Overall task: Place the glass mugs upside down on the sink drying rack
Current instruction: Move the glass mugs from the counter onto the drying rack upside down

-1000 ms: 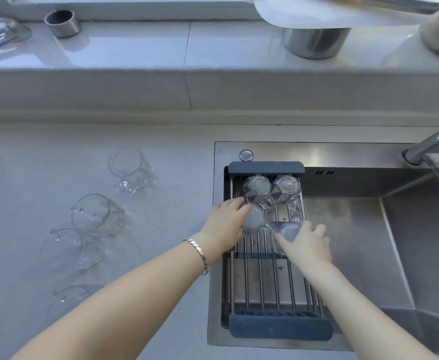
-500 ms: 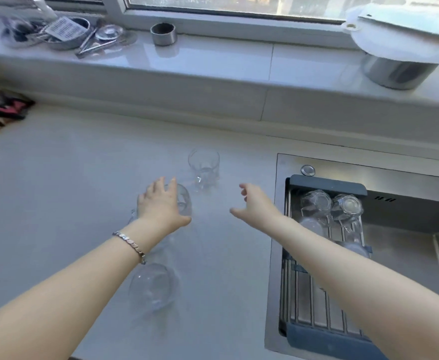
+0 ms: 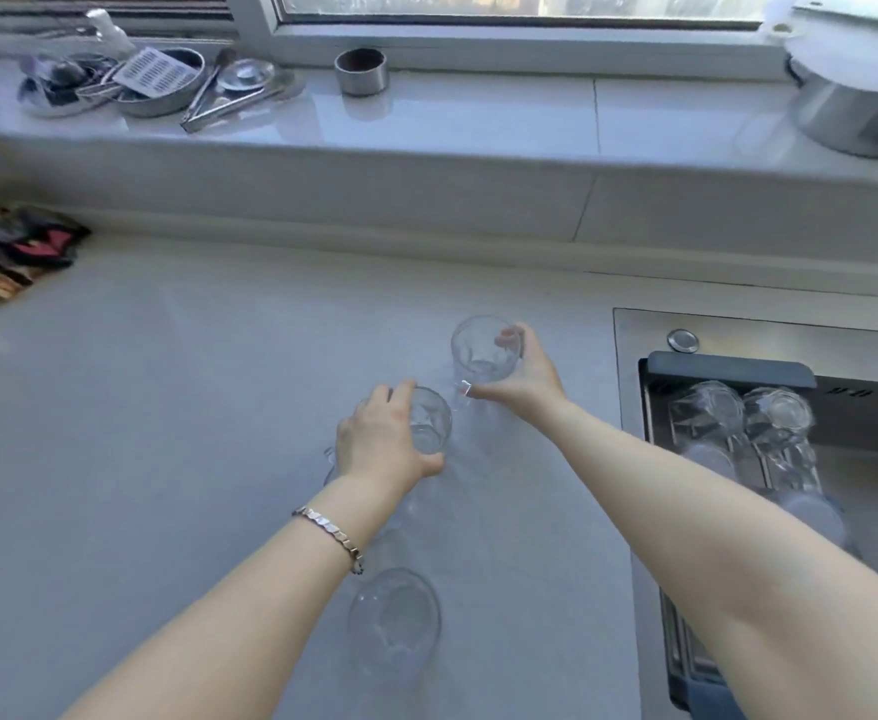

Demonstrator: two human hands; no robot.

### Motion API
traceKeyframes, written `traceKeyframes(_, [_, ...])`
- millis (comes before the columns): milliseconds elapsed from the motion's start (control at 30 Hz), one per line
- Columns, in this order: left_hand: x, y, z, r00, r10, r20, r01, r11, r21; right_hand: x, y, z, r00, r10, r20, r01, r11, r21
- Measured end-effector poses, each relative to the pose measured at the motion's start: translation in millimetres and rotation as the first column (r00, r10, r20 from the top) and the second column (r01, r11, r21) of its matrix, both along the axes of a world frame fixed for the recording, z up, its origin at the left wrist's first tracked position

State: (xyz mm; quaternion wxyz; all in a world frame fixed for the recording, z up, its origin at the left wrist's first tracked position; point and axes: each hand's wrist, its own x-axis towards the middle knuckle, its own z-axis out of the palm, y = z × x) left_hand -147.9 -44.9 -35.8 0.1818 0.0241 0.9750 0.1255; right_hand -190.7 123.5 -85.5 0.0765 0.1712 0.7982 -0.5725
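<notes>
On the counter (image 3: 167,459), near mug (image 3: 429,420) is being gripped by left hand (image 3: 382,441), fingers curled round it; far mug (image 3: 483,350) is being clasped by right hand (image 3: 522,379). Four mugs (image 3: 738,423) are sitting inverted on rack (image 3: 728,368), w/ another mug (image 3: 394,621) upright below left wrist.

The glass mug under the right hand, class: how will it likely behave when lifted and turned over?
The glass mug looks rigid and probably fragile, being clear glass. Its smooth wall may be slippery, so the right hand wrapping its side seems sensible. It stands upright on the countertop, so it should not roll unless tipped.
</notes>
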Motion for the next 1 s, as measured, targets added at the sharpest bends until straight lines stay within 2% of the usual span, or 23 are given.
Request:
traceKeyframes(67, [0.1,-0.2,0.7,1.0,0.004,-0.009,-0.004,1.0,0.018,25.3,11.7,5.9,0.998,-0.066,-0.004,0.066,0.998,0.001])
traceKeyframes(133, [1.7,1.8,4.2,1.0,0.019,-0.014,-0.018,0.999,0.031,59.5,33.3,17.6,0.992,-0.121,0.032,0.123,0.989,-0.083])
traceKeyframes(200, [7.2,9.5,10.3,1.0,0.01,-0.015,-0.01,0.999,0.031,99.3,62.3,34.2,0.99,-0.11,0.086,0.122,0.982,-0.147])
traceKeyframes(267, [19.1,25.6,17.8,0.999,-0.029,-0.03,0.03,0.999,0.037,140.9,96.2,46.0,0.986,-0.092,0.142,0.111,0.985,-0.131])
traceKeyframes(333, [36.7,47.3,25.5,0.997,-0.053,-0.056,0.058,0.994,0.096,181.5,131.7,48.6,0.961,-0.108,0.254,0.145,0.981,-0.131])
traceKeyframes(433, [69.8,83.5,33.0,0.996,-0.048,-0.07,0.062,0.976,0.207,234.3,180.3,46.5,0.868,-0.14,0.477,0.285,0.926,-0.247])
traceKeyframes(500, [92.3,106.0,34.4,0.996,-0.055,-0.077,0.073,0.963,0.259,258.8,204.3,48.5,0.821,-0.112,0.559,0.295,0.923,-0.247])
traceKeyframes(600, [121.6,133.4,33.8,0.994,-0.095,-0.048,0.104,0.954,0.282,274.5,221.4,53.1,0.803,-0.124,0.582,0.232,0.966,-0.114])
traceKeyframes(733, [145.3,153.1,31.3,0.994,-0.101,-0.037,0.108,0.953,0.284,266.0,219.4,42.1,0.859,-0.126,0.496,0.043,0.984,0.175])
traceKeyframes(800, [152.7,156.6,30.5,0.995,-0.092,-0.039,0.099,0.955,0.279,252.8,211.2,33.3,0.889,-0.042,0.457,-0.136,0.927,0.349])
traceKeyframes(867, [158.6,156.5,29.8,0.995,-0.082,-0.048,0.092,0.96,0.266,236.1,198.7,25.0,0.898,0.055,0.437,-0.298,0.805,0.513])
traceKeyframes(933, [162.9,154.7,28.7,0.996,-0.07,-0.051,0.081,0.964,0.254,219.5,187.0,15.4,0.884,0.096,0.457,-0.383,0.707,0.594])
traceKeyframes(1000, [166.0,152.7,28.2,0.998,-0.049,-0.05,0.061,0.966,0.251,205.0,179.5,5.7,0.874,0.072,0.48,-0.406,0.65,0.642])
